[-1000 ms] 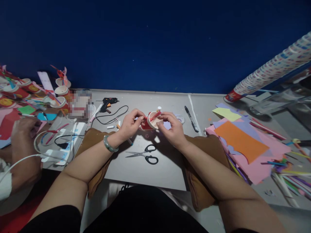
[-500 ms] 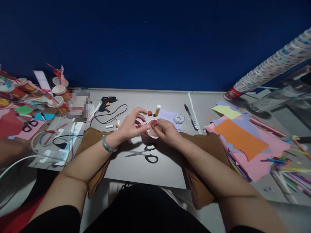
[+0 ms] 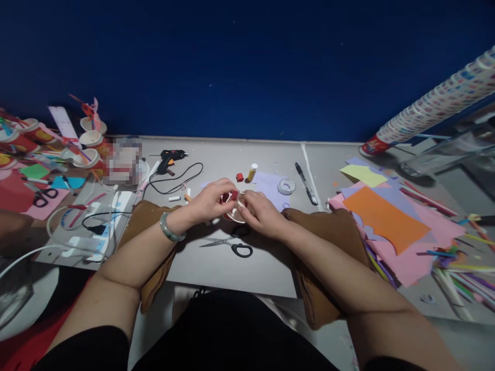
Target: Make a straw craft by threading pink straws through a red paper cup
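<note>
Between my hands is a paper cup with a white rim and red side, partly hidden by my fingers. My left hand, with a jade-coloured bangle on the wrist, is closed at the cup's left side. A small red piece shows at its fingertips. My right hand pinches the cup's right rim, its fingers bent inward. Just below the cup lie black-handled scissors, blades pointing left. Beyond the hands, a glue stick stands upright with its red cap beside it.
A glue gun with a looping cord lies left. Tape roll and black marker are right. Coloured paper and a tall cup stack stand farther right. A power strip and another person's arm are left.
My left hand has closed in on the cup and now pinches at its rim. The red piece, earlier by my right fingertips, now sits at my left ones. The cup has shifted slightly left.
</note>
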A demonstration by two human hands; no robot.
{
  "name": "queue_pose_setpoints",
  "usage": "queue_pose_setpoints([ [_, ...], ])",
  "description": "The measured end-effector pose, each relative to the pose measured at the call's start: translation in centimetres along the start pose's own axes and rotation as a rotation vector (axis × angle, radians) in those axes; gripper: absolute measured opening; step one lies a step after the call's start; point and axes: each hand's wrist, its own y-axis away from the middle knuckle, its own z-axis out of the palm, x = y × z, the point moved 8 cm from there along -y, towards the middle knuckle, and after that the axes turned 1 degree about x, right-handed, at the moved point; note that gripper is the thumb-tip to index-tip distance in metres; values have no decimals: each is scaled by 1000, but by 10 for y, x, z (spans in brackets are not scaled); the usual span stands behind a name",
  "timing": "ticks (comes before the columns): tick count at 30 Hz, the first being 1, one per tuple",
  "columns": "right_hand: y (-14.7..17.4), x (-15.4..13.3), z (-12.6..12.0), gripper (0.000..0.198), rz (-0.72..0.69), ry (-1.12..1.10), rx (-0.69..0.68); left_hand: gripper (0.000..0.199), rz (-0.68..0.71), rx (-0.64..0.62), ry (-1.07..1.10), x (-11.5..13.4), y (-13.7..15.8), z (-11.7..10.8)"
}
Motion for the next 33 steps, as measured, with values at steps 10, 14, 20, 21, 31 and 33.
queue_pose_setpoints([
  [10, 4, 15, -8, 52, 83, -283, 64, 11, -15, 54, 10, -3, 0, -9],
  [14, 4, 23, -11, 98, 128, -398, 122, 16, -59, 208, 30, -11, -1, -24],
  [20, 3, 16, -7, 53, 62, -319, 122, 17, -67, 269, 62, -11, 0, -26],
  [21, 4, 14, -7, 54, 41, -314, 121, 18, -56, 272, 54, -9, 0, -25],
  [31, 6, 10, -6, 54, -59, -198, 103, 13, -17, 100, -162, 0, 5, -14],
  [33, 6, 8, -8, 55, -71, -195, 111, 15, -16, 111, -133, 1, 5, -13],
])
